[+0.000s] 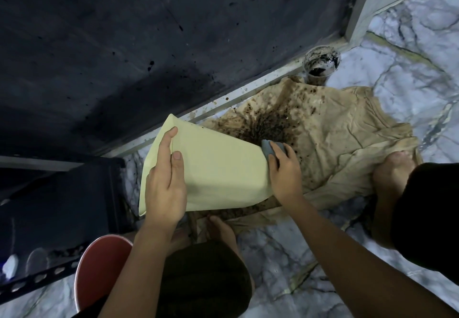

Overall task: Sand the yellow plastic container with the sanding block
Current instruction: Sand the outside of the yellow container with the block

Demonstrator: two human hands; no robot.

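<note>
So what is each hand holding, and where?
The left hand steadies the yellow container by its left side. The right hand presses the grey sanding block against its right edge, fingers on top.

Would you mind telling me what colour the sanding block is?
The sanding block is grey, seen in the head view, held in the right hand.

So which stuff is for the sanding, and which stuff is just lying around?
For the job:
- yellow plastic container, steadied by the left hand
- grey sanding block, pressed to the container's right edge by the right hand

Just lying about:
- stained brown cloth on the floor
- dirty plastic cup by the wall
- red stool
</note>
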